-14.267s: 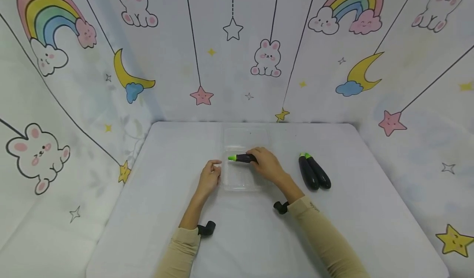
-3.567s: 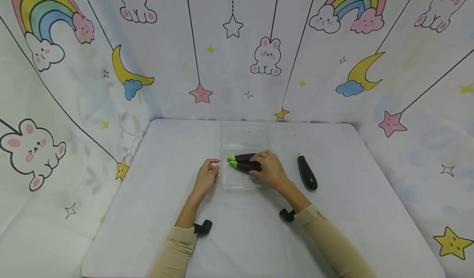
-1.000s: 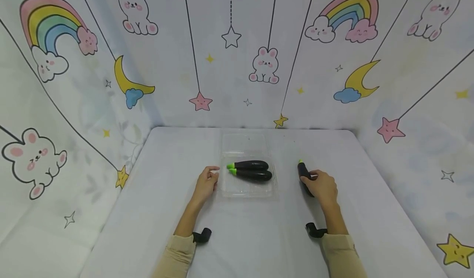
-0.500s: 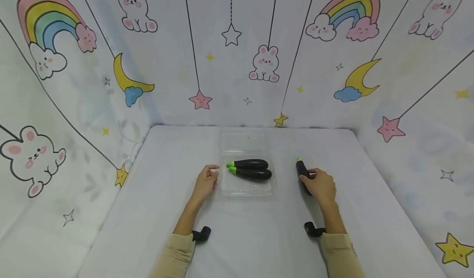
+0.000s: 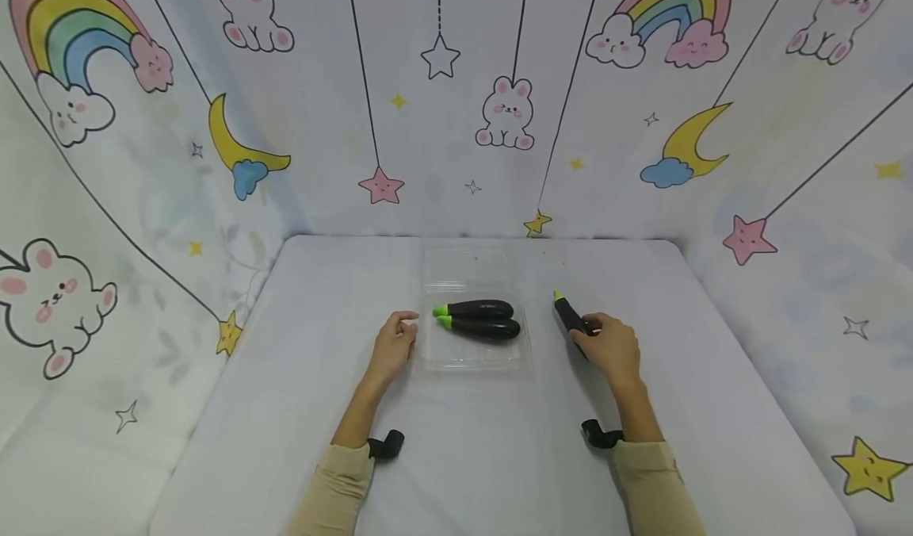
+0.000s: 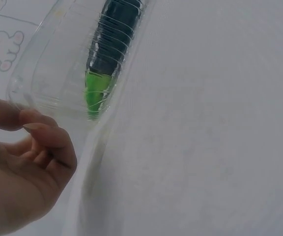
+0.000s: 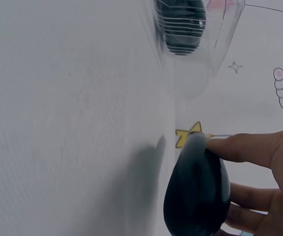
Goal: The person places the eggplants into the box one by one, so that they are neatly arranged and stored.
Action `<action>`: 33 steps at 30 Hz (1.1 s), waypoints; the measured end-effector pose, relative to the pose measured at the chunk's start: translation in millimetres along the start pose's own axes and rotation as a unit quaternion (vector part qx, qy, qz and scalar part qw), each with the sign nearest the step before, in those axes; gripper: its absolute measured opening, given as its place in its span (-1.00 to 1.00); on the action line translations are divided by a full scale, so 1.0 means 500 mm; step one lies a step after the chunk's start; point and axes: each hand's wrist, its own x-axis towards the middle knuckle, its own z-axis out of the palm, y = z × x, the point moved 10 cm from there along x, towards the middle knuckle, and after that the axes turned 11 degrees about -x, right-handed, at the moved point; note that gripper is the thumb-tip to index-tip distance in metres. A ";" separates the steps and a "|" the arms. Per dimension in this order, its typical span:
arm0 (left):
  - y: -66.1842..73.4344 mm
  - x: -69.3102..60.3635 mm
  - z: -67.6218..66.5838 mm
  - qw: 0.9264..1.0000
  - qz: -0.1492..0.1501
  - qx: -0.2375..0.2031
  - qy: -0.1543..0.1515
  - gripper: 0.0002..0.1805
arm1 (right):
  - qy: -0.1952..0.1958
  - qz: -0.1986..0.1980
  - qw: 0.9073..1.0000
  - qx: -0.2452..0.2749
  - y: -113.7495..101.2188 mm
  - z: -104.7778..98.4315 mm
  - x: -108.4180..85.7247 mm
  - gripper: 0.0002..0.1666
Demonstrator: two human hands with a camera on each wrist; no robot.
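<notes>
Hands: a person's right hand (image 5: 615,347) is gripping a third eggplant (image 5: 568,314) between thumb and fingers, while the left hand (image 5: 391,354) is resting at the left edge of a clear plastic clamshell box (image 5: 471,357), index finger pointing at it, other fingers loosely bent.
Left fingertips: lying right at the rim; whether they are pinching it or only sitting beside it, the views are not telling.
Latest change: compared with half a second ago, the right hand and its eggplant are shifting leftward, nearer the box; a shadow falling apart from the eggplant in the right-wrist view is suggesting a lift off the cloth.
Meaning: judging by this, the third eggplant is leaving its spot on the table, and it is the only one lying outside the box.
Third eggplant: hanging to the right of the box, its pale green stem end pointing away from the person and slightly left.
Boxed pair: a far eggplant (image 5: 481,309) and a near eggplant (image 5: 481,328) are lying side by side, touching, green ends facing left.
Skins: showing smooth, glossy, near-black, swelling from narrow necks to rounded ends.
Clamshell: standing open, its ribbed walls catching light, its lid (image 5: 467,268) lying back toward the wall.
Tablecloth (image 5: 464,457): spreading white, matte and finely woven.
Backdrop (image 5: 321,84): showing cartoon rabbits, rainbows, moons and stars on pale fabric.
</notes>
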 end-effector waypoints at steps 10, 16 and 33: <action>0.002 -0.003 0.000 1.000 0.005 -0.001 0.001 -0.66 | 0.019 -0.010 1.000 0.009 -0.018 -0.001 -0.003 -0.45; 0.000 -0.003 -0.002 1.000 0.003 -0.008 0.003 -0.67 | 0.021 -0.024 0.999 0.011 -0.029 -0.011 -0.001 -0.46; 0.004 0.003 0.001 1.000 0.009 -0.010 0.005 -0.67 | 0.032 -0.068 0.997 0.027 -0.076 -0.040 -0.007 -0.50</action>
